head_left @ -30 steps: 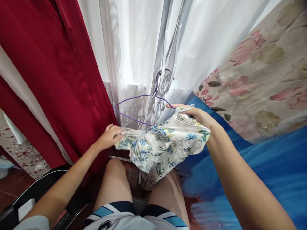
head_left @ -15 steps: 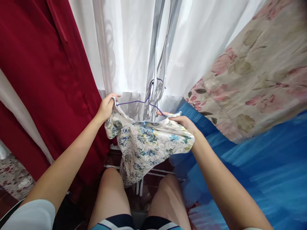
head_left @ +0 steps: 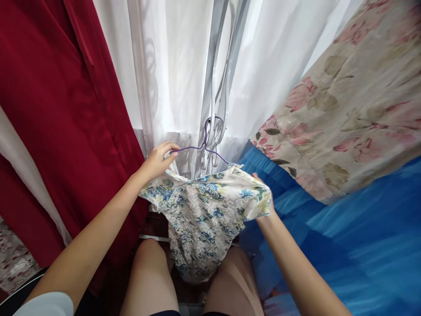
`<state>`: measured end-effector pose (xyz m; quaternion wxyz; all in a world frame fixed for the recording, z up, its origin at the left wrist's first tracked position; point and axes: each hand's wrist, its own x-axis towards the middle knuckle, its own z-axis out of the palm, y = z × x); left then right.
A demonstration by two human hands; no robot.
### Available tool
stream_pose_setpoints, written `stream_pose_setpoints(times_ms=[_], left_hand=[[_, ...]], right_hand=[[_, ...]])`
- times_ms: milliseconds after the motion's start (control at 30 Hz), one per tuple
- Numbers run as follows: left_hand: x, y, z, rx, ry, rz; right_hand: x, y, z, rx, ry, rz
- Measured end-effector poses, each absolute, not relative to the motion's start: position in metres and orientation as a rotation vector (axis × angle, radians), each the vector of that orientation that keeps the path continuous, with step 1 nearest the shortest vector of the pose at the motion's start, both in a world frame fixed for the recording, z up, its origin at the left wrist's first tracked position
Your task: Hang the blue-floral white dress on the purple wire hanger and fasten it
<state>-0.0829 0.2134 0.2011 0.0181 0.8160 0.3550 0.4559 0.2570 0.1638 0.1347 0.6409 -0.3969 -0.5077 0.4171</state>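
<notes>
A white blouse (head_left: 204, 210) with blue and yellow flowers hangs on a purple hanger (head_left: 213, 150), whose hook loops over a grey-white metal bar. My left hand (head_left: 161, 160) is closed at the left shoulder, thumb and fingers pinching the left end of the hanger by the neckline. At the right sleeve is my right hand (head_left: 267, 204), its fingers mostly hidden behind the cloth and one fingertip showing above it. The sleeve is spread out flat against that hand. Over my thighs drapes the lower part of the blouse.
White curtains (head_left: 177, 66) hang behind the metal bars (head_left: 215, 57). A red cloth (head_left: 62, 109) covers the left side. On the right are a beige floral cloth (head_left: 345, 114) and, below it, ruffled blue fabric (head_left: 345, 241).
My left hand has moved slightly right and down, onto the hanger end. The right hand has slid from the shoulder to the sleeve. The blouse hangs straighter, with both sleeves spread.
</notes>
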Motion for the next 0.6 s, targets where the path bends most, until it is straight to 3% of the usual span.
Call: stream_pose_setpoints(times_ms=[100, 233, 367, 467, 600], left_hand=[[-0.074, 0.209, 0.205, 2.569, 1.097, 1.459], [-0.057, 0.208, 0.213, 2.7, 1.267, 1.527], [-0.049, 0.217, 0.221, 2.679, 1.403, 1.649], [-0.055, 0.227, 0.215, 2.531, 1.252, 1.799], [-0.073, 0.23, 0.182, 2.239, 0.898, 2.113]], right_hand=[[0.26, 0.136, 0.135, -0.741, -0.864, 0.903], [0.253, 0.127, 0.162, -0.638, -0.706, 0.544], [0.234, 0.131, 0.21, -0.625, -0.747, 0.573], [0.206, 0.104, 0.224, -0.623, -0.985, 0.683], [0.183, 0.037, 0.203, -0.445, -1.865, 0.95]])
